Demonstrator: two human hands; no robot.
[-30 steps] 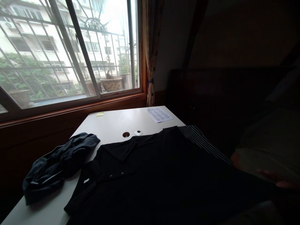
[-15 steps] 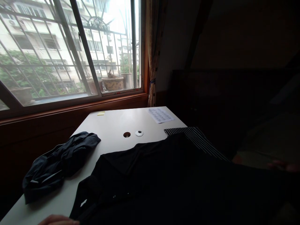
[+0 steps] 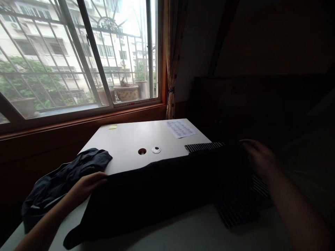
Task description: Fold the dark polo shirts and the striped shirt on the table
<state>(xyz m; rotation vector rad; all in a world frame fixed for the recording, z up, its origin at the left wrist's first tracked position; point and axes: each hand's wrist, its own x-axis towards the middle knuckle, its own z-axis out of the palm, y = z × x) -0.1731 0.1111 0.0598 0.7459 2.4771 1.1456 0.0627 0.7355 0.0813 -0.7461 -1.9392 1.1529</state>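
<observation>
The head view showed a black garment (image 3: 157, 188) stretched across a white table (image 3: 125, 139), its cloth seemingly doubled into a broad band, with a striped part (image 3: 204, 147) showing past its far edge and more stripes (image 3: 235, 211) below its right end. The left hand (image 3: 91, 179) had its fingers closed on the far left corner, and the right hand (image 3: 261, 160) appeared to grasp the far edge at the other end, though its fingertips were too dim to make out fully. The step in hand looked like handling the cloth by its two ends, the edge drawn between them; any move from there would, by judgement, have called for both ends to travel together, since uneven tension could bunch or skew the layers. A crumpled dark garment (image 3: 70, 174) lay to the left, just beyond the left forearm. Past the black cloth were a round hole (image 3: 142, 151) in the tabletop, a white disc (image 3: 156, 150) beside it, a printed sheet (image 3: 181, 128) and a yellow note (image 3: 113, 127), with a barred window (image 3: 104, 69) and a curtain (image 3: 171, 69) behind.
</observation>
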